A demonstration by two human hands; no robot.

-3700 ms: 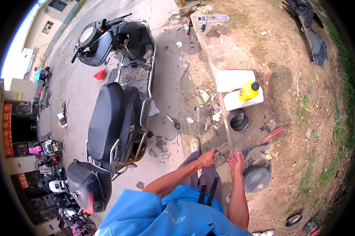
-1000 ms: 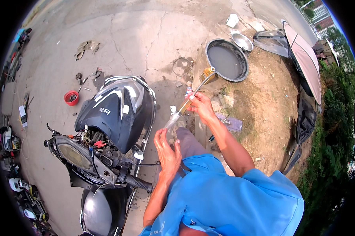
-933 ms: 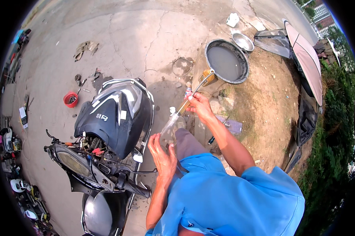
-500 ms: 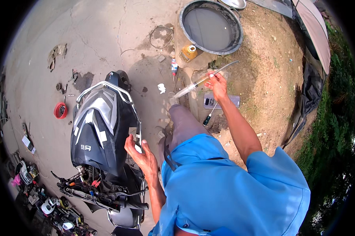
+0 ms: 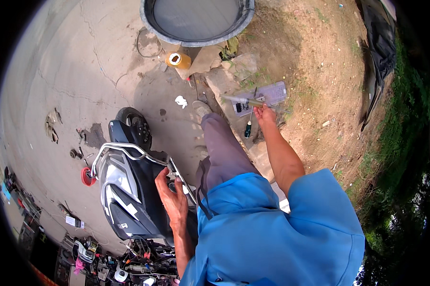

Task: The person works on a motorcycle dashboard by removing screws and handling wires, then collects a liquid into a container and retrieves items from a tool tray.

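Observation:
My right hand [image 5: 266,116] is closed on a large clear syringe [image 5: 247,101], its body lying nearly level above a pale purple tool tray [image 5: 275,94]. Its tip points left, and its inside looks yellowish near my fingers. Just below the tray is a screwdriver [image 5: 248,130] with a dark green handle. My left hand [image 5: 175,202] hangs beside the motorcycle's silver grab rail [image 5: 178,174], fingers apart and nothing visible in them. Whether it touches the rail I cannot tell. The black and grey motorcycle [image 5: 124,195] stands to my left.
A wide dark basin [image 5: 150,28] of grey water stands ahead, with an amber bottle [image 5: 184,62], its mouth uncovered, before it. White crumpled tissue [image 5: 180,101] lies on the concrete. A red bowl [image 5: 87,177] is left of the motorcycle; many motorcycle parts [image 5: 122,274] crowd the lower left.
My right hand has lowered the syringe toward the tool tray. The view has shifted, so basin and bottle appear further left and higher. My left hand stays near the grab rail.

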